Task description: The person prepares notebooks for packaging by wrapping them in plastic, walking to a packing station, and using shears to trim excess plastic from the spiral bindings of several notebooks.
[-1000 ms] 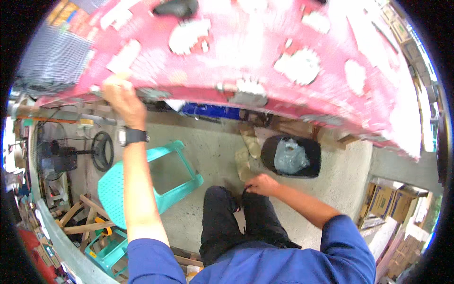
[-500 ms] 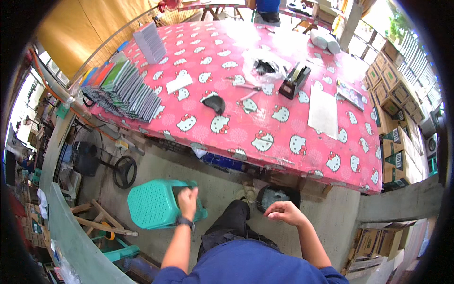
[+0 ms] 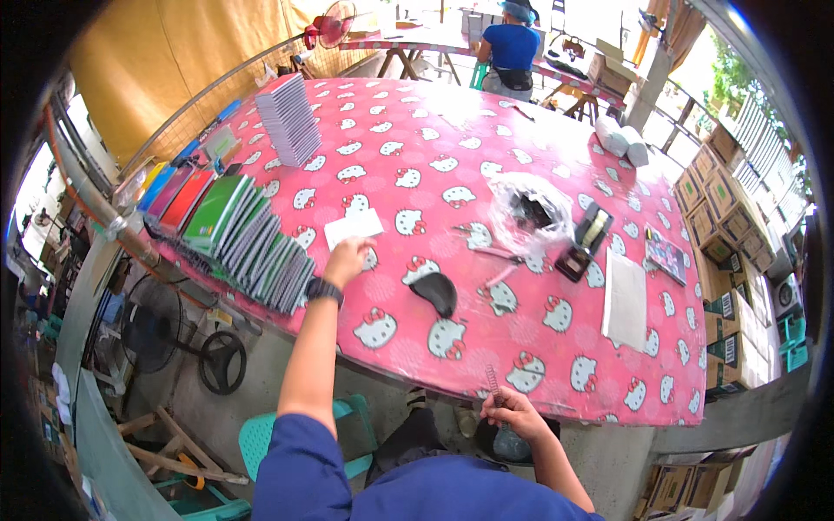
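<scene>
Head view: your right hand (image 3: 514, 417) pinches a thin coil (image 3: 492, 382) at the table's (image 3: 473, 354) near edge; a loose pinch could drop it. Your left hand (image 3: 346, 260) reaches white paper (image 3: 354, 225) on the table, grip unclear.

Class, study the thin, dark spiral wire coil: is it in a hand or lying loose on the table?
In a hand: the right hand grips the thin, dark spiral wire coil, whose far end sticks out free.

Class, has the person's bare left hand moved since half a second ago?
Yes: forward. The left hand went from outside the near edge of the pink patterned table to the white rectangular paper on it.
</scene>
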### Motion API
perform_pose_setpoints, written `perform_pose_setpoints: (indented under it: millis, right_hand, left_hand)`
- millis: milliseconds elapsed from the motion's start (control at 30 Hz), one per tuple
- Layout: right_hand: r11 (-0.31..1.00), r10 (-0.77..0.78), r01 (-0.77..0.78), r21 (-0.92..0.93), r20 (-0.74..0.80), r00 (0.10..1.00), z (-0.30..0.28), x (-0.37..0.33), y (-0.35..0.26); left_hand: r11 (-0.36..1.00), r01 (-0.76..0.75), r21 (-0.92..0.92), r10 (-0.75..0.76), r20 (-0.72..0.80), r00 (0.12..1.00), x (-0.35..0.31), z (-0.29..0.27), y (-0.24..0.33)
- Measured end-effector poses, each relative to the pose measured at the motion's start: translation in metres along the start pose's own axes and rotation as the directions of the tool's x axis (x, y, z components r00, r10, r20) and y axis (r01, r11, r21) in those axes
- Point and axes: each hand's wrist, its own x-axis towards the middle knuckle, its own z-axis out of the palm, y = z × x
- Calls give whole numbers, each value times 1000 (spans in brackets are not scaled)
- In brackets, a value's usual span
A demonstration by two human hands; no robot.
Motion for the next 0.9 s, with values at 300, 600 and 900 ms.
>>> perform_pose_setpoints:
  millis: [300,600,900]
  right_hand:
    - [997,74,-81,-14,-281,957,30,63,-51]
    - [985,-32,-7,-172,-223,974,61,156,-95]
    - [958,-12,-3,-286,-52,999,90,199,-93]
  left_hand:
    - [810,378,447,-549,352,758,109,1,-95]
    - [789,451,416,-589,309,747,99,-2,-88]
    - [756,487,438,-614,217,759,90,-10,-82]
